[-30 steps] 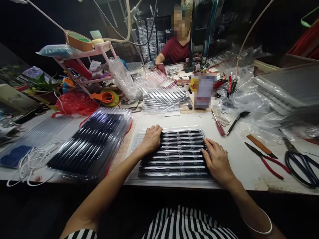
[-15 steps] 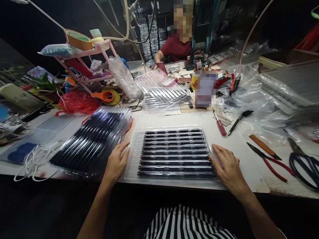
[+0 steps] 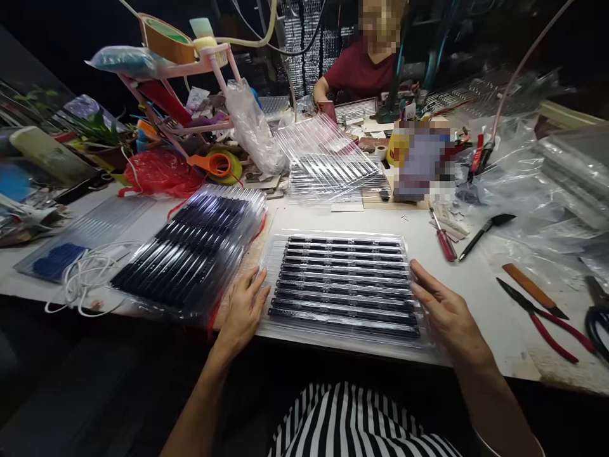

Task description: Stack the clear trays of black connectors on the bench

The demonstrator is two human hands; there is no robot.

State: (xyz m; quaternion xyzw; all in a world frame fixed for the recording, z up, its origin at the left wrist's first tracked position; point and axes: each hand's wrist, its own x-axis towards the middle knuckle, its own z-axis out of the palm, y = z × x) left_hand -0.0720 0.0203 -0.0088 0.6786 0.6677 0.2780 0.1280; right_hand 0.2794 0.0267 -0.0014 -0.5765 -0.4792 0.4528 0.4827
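A clear ribbed plastic tray (image 3: pixel 345 338) lies in front of me near the table's front edge. Rows of slim black strips (image 3: pixel 347 276) sit in it, running left to right. My left hand (image 3: pixel 245 311) grips the tray's left edge, fingertips on the rim. At the opposite side, my right hand (image 3: pixel 445 311) holds the right edge with thumb and fingers; part of its grip is hidden behind the hand. Left of my left hand rests a stack of similar trays with black strips (image 3: pixel 185 254), set at a slant.
Right of me lie a red screwdriver (image 3: pixel 445 241), a black-handled tool (image 3: pixel 485 236), red-handled pliers (image 3: pixel 542 317) and scissors (image 3: pixel 597 324). Clear trays (image 3: pixel 333 158) are piled ahead. A white cable (image 3: pixel 88 279) lies left. Across the table sits a person in a dark red shirt (image 3: pixel 356 70).
The camera view has shifted, so the table scene appears farther right. Both hands stay at the tray's side edges, and the tray has turned slightly.
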